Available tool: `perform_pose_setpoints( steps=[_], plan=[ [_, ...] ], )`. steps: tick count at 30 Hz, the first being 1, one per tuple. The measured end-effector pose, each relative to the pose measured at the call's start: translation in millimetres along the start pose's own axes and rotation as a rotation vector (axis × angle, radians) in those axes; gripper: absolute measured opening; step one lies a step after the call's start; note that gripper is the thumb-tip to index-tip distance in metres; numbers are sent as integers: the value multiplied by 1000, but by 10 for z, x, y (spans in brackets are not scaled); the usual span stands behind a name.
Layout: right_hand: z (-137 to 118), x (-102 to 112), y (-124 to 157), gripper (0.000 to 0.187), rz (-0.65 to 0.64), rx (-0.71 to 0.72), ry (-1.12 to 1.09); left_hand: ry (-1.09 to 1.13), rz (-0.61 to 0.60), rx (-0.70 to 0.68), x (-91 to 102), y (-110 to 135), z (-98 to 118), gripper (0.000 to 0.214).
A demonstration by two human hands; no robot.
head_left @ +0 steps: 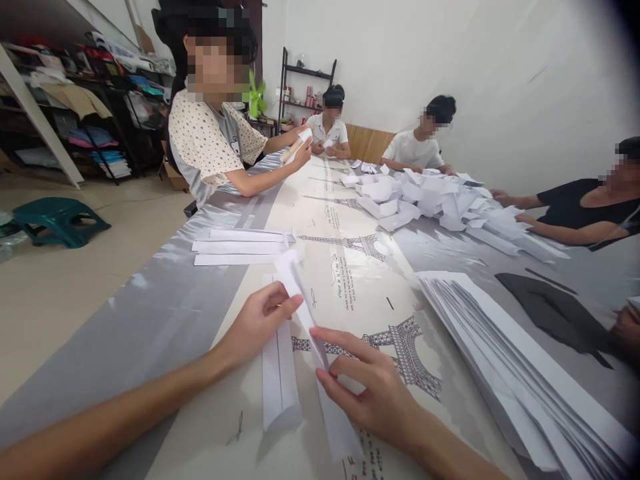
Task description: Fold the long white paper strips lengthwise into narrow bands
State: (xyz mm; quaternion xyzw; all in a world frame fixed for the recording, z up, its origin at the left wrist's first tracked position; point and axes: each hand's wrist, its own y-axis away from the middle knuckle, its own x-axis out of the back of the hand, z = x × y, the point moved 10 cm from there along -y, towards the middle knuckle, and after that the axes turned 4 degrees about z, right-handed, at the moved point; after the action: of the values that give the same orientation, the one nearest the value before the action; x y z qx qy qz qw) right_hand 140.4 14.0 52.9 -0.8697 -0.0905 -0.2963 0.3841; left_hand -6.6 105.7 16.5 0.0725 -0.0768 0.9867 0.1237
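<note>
My left hand [260, 323] and my right hand [367, 387] both pinch one long white paper strip [300, 293] that is being folded lengthwise over the table. The left fingers grip its upper part, the right fingers press its lower part. A second folded strip [279, 380] lies flat just under my left hand.
A fanned stack of white sheets [520, 360] lies to my right. Folded strips [240, 247] lie ahead on the left, a heap of folded paper [425, 200] further back. Several people sit around the Eiffel-tower tablecloth [350, 267]; one at left holds paper. A green stool [57, 220] stands on the floor.
</note>
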Motion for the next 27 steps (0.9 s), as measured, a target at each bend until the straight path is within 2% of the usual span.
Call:
perform_pose_setpoints(
  steps=[3,6,10,13,16,20,23,27],
  plan=[
    [-76,-73,-7,14,-56,43,-1,370,34,183,-11,-35,-175,30],
    [-101,-160,-2,11,-160,69,-24,518,12,259,-70,-30,-257,35],
    [-81,-198,7,11,-241,50,-101,482,-10,290,-101,-1,-256,46],
    [-37,-159,-7,16,-232,-11,-205,469,4,284,-83,3,-243,50],
    [65,-52,-40,25,-122,-106,-309,488,32,267,-60,4,-251,51],
    [293,-12,-38,32,-6,-294,-389,525,-5,251,-140,37,-230,47],
    [418,-103,-3,35,-31,-405,-376,518,-44,239,-213,63,-193,43],
    [477,-175,34,29,-88,-422,-253,388,-89,185,-222,31,-163,42]
  ],
)
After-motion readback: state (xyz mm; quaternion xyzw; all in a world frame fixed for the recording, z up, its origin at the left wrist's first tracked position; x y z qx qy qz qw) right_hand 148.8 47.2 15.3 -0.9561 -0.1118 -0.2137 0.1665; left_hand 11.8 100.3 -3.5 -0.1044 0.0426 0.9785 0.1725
